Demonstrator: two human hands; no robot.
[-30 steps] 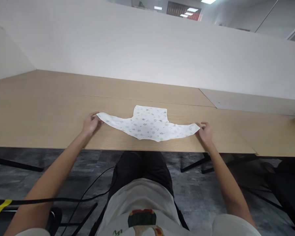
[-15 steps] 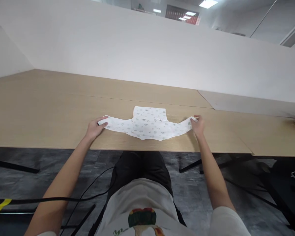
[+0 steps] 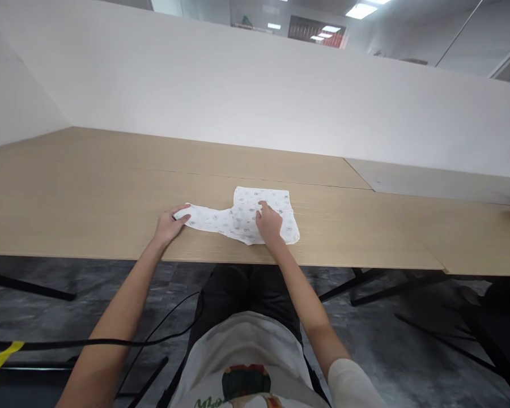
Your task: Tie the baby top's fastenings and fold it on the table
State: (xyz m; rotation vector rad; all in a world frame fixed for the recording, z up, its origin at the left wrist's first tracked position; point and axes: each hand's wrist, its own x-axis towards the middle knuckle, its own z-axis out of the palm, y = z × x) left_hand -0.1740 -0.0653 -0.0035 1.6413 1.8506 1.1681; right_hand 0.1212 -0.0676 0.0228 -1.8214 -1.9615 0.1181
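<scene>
A small white baby shirt (image 3: 244,218) with a scattered little print lies flat on the table near its front edge. Its left arm-like strip stretches out sideways, and the end is pinched between the thumb and fingers of my left hand (image 3: 170,225). The right strip is laid inward over the body part. On top of that folded layer rests my right hand (image 3: 270,222), thumb and forefinger at the cloth near the middle; the bit of fabric it grips is partly hidden under the hand.
The light wood table (image 3: 89,192) runs wide to both sides, with a white partition (image 3: 221,90) behind it. A grey panel (image 3: 442,178) lies at the back right. A black cable (image 3: 110,342) crosses low on the left. At the far right edge a bit of something brownish shows.
My right hand has carried the shirt's right strip inward and down over the middle. My left hand keeps its hold on the left end. The view has shifted slightly.
</scene>
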